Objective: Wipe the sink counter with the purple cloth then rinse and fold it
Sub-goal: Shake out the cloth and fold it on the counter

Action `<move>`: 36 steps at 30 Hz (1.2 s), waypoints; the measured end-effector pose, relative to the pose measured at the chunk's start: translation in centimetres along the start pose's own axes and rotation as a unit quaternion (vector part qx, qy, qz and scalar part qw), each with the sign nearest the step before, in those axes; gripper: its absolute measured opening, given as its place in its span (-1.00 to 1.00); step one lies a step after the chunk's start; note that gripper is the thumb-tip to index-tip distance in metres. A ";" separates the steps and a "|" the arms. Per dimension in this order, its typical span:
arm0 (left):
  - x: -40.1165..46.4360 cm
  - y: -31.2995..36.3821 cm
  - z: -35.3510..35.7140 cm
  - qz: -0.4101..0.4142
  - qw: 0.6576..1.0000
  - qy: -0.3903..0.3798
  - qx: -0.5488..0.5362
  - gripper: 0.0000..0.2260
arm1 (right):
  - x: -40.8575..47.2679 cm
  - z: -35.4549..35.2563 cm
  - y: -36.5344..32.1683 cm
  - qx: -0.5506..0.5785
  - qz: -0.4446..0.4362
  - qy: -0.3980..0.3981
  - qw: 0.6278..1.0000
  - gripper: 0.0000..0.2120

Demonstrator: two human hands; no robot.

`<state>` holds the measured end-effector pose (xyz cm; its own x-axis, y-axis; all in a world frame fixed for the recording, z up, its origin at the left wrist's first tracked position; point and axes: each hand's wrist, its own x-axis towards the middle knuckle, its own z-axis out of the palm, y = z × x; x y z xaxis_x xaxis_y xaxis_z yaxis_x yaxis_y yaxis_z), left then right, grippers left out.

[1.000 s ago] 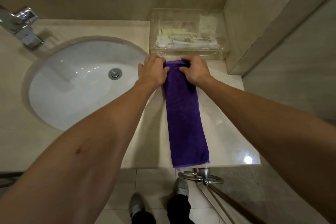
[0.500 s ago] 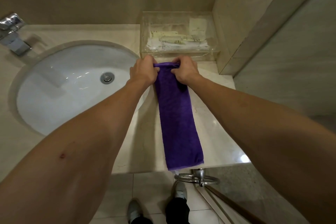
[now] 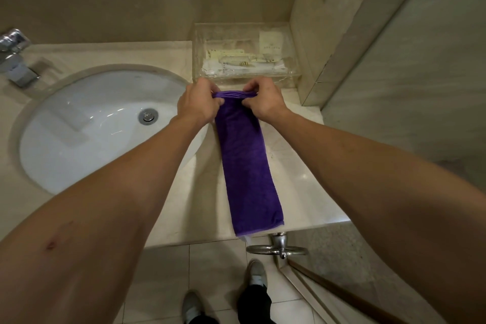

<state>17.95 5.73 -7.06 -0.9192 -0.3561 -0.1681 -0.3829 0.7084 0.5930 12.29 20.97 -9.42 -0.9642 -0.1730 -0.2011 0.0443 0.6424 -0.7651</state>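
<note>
The purple cloth (image 3: 247,166) lies folded into a long narrow strip on the beige counter (image 3: 302,187), right of the sink, reaching from the clear box down to the counter's front edge. My left hand (image 3: 197,105) pinches the far left corner of the strip. My right hand (image 3: 263,101) pinches the far right corner. Both hands hold that far end slightly raised off the counter, and it bunches between them.
The white oval sink basin (image 3: 86,139) with its drain (image 3: 148,116) sits to the left, a chrome faucet (image 3: 14,60) at the far left. A clear plastic box (image 3: 244,55) of toiletries stands behind the cloth. A metal ring holder (image 3: 278,248) hangs below the counter edge.
Both hands have lifted the cloth's far end a little off the counter and gathered it between them. The camera view has shifted slightly.
</note>
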 end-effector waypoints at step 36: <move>-14.2 -3.3 2.9 0.117 0.981 -0.111 0.108 -0.79 | -13.1 -2.9 5.6 -0.280 -0.207 -0.184 0.919 -0.76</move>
<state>32.00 10.26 -8.94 -0.9726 -0.0440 -0.2284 -0.1474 0.8761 0.4590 24.37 28.98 -9.31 -0.7097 -0.6641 -0.2352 -0.5477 0.7301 -0.4086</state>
